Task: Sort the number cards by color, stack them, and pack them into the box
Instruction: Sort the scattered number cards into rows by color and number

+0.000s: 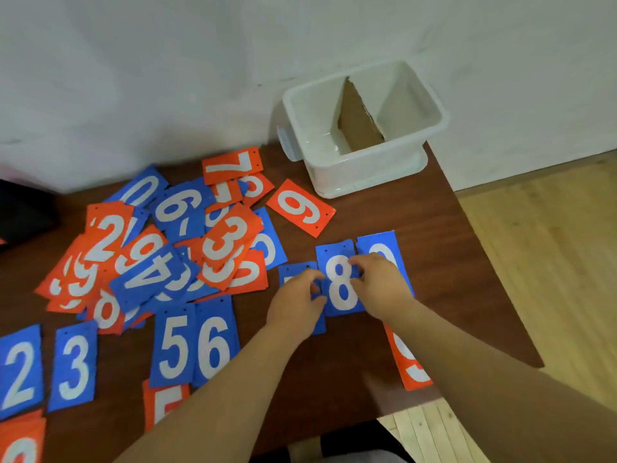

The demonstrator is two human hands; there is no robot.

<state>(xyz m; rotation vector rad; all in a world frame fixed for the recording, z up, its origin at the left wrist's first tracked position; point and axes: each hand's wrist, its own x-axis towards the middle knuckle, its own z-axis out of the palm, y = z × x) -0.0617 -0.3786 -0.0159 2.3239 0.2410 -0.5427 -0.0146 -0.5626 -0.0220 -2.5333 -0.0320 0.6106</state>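
A blue card with a white 8 lies between my hands on the brown table. My left hand pinches its left edge and covers another blue card. My right hand grips the 8's right edge and lies over a third blue card. An orange 9 lies under my right forearm. Blue 2, 3, 5 and 6 lie in a row at the front left. A mixed pile of orange and blue cards fills the left middle.
A white plastic box with a cardboard divider stands at the table's back right corner against the wall. A single orange 6 lies in front of it. The table's right edge drops to a wooden floor.
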